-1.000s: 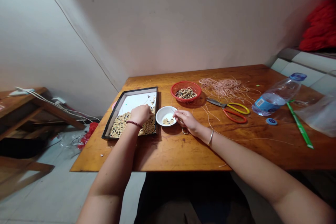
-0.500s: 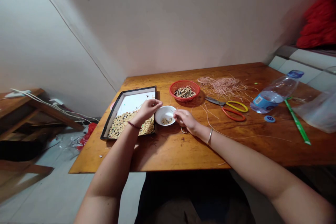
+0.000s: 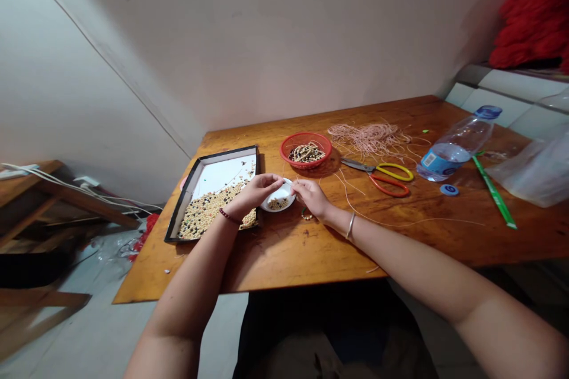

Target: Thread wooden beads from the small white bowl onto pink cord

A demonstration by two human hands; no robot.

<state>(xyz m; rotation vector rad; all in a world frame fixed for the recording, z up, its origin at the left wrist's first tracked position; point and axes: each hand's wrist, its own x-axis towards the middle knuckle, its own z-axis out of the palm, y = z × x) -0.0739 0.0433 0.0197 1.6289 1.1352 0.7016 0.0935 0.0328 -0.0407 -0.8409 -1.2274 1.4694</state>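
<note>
Above a small white bowl (image 3: 288, 207) with some beads in it, my two hands almost meet at the fingertips. My left hand (image 3: 260, 190) is pinched closed; whatever lies between its fingertips is too small to make out. A thin cord is pinched in my right hand (image 3: 312, 196), and a short row of strung beads (image 3: 307, 215) hangs just under that hand. To the left, partly behind my left wrist, a black-edged shallow box (image 3: 168, 225) holds a mass of cream, black and coloured beads (image 3: 204, 213).
Behind the bowl sits a red basket (image 3: 284, 157) with strung beads. Scissors (image 3: 377, 173), a tangle of pink cord (image 3: 371, 137), a water bottle (image 3: 453, 151), a blue cap (image 3: 448, 189) and a green strip (image 3: 495, 192) lie to the right on the wooden table (image 3: 275, 266).
My left hand has moved right over the bowl, and its fingertips are now close to those of my right hand. The whole view has shifted slightly.
</note>
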